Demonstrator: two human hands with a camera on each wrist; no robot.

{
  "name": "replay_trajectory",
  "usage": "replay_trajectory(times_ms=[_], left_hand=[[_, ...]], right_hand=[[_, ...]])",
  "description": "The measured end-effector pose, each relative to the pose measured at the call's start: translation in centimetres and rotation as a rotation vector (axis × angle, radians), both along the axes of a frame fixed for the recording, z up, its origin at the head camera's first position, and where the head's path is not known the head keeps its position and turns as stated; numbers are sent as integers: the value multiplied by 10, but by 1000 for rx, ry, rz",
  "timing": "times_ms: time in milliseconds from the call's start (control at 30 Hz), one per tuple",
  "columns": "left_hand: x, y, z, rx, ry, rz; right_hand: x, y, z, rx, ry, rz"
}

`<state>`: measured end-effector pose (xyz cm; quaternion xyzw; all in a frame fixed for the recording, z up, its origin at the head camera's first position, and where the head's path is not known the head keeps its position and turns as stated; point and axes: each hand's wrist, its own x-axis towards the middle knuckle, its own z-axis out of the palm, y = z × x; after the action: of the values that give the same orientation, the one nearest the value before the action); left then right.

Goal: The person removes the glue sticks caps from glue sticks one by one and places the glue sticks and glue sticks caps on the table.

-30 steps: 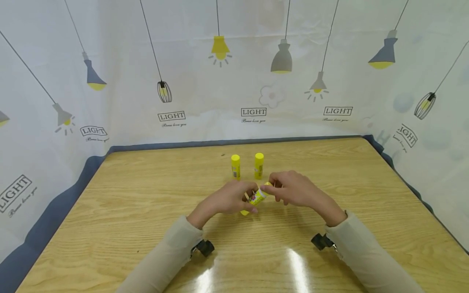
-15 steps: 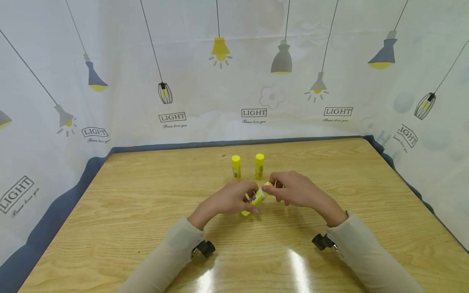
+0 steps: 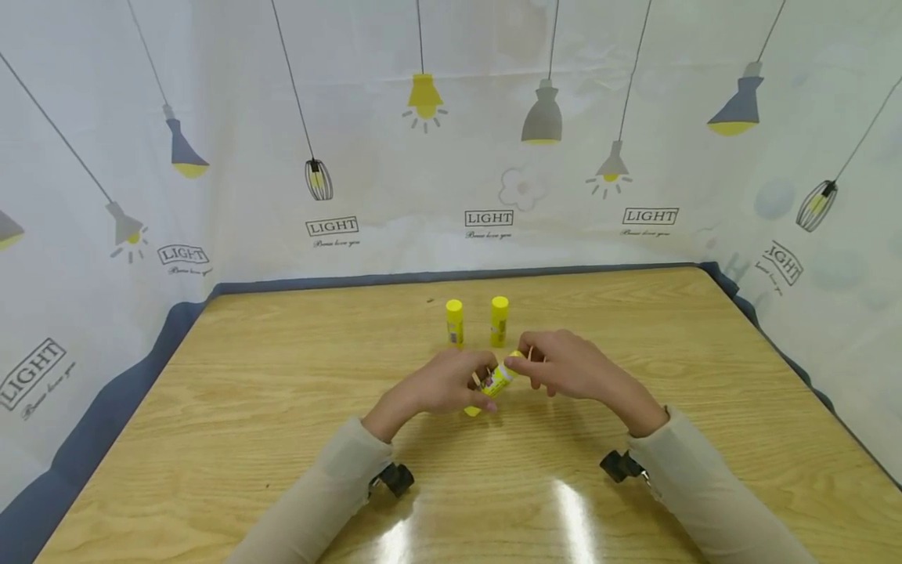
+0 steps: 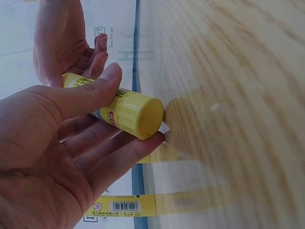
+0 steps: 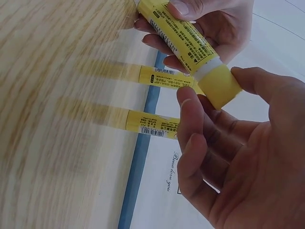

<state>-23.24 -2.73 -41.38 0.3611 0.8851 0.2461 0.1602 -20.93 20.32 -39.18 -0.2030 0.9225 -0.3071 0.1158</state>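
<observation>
Pale backdrop (image 3: 402, 180), printed lamps (image 3: 542, 117), blue lower border (image 3: 106, 415); glossy wood-grain table (image 3: 261, 368), bright reflections (image 3: 574, 517).

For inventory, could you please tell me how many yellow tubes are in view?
3: a tilted tube held by the left hand and right hand, plus the left upright tube and right upright tube on the table beyond. Hands could hide others.

I can read boxed "LIGHT" 6x on the wall cloth (image 3: 416, 235), far left to far rt of the head view; script under it ends "love you", 1st word unclear. Held stick (image 5: 183, 42), top ctr of rt-wrist view: Chinese print, warning triangle. Standing stick (image 4: 125, 206), btm left of left-wrist view: barcode, prohibition sign; digits too small.
</observation>
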Motion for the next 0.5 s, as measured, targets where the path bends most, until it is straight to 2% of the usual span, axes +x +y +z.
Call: replay_trajectory(times_ms=[233,500], left_hand=[[-1,1,2,-2,-1,-3],[-1,0,-2,5,-7,1]], right_hand=[[-2,2,-1,16,7,-15],[-1,0,-1,3,5,6]])
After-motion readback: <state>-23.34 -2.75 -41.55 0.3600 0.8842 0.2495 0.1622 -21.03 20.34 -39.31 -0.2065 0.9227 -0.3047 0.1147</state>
